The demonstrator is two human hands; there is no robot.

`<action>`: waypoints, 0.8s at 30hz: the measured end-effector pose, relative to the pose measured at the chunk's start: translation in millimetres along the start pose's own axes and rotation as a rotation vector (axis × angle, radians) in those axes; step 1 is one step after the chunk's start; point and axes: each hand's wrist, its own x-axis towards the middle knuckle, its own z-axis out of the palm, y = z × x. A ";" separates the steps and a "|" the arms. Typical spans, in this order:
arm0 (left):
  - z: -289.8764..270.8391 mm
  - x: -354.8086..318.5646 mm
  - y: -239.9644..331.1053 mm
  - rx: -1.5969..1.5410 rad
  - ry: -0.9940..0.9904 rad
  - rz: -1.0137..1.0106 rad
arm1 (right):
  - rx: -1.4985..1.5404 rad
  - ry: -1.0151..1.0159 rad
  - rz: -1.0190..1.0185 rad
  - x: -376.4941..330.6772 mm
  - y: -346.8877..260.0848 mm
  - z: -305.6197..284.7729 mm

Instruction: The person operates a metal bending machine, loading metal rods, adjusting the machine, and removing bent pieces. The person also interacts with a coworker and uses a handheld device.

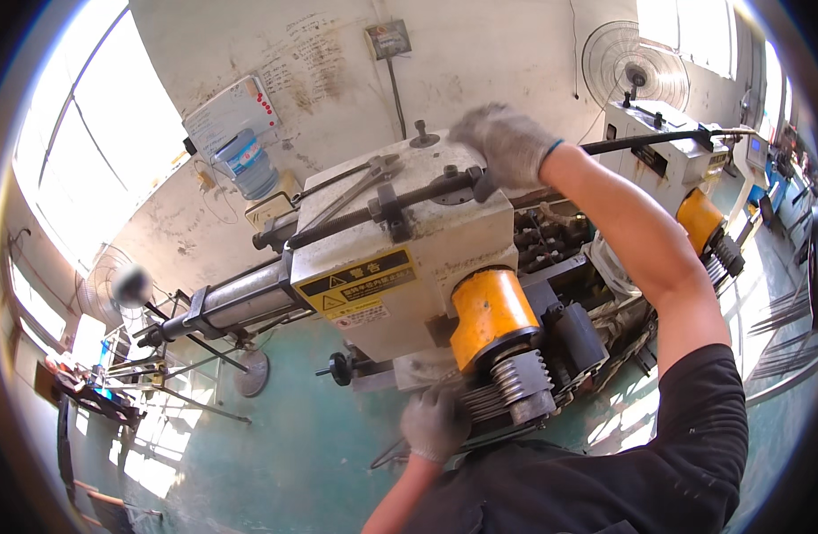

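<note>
Two gloved hands: right hand fingers wrapped on dark steel lever bar atop cream machine housing; left hand pinching thin rods below housing.

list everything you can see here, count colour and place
bending machine: 1, beige body, centre
yellow housing: 1, on the machine's front, above the grooved rollers
long dark lever: 1, across the machine's top
warning label: 1, yellow and black, machine's side
second machine: 1, beige with yellow part, upper right
wall fan: 1, white, top right
water bottle: 1, blue, at the wall
left hand: grey glove, beside the rollers
right hand: grey glove, on the lever's end
</note>
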 end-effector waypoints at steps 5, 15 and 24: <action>3.8 3.6 0.2 -0.010 0.026 0.006 | 0.126 0.138 0.256 -1.9 0.3 -21.6; -0.6 0.7 2.3 0.008 0.013 0.004 | 0.069 0.241 -0.073 -2.5 10.3 19.0; -4.8 -0.3 -4.2 -0.002 0.008 0.027 | 0.138 0.104 -0.052 16.1 -2.3 8.9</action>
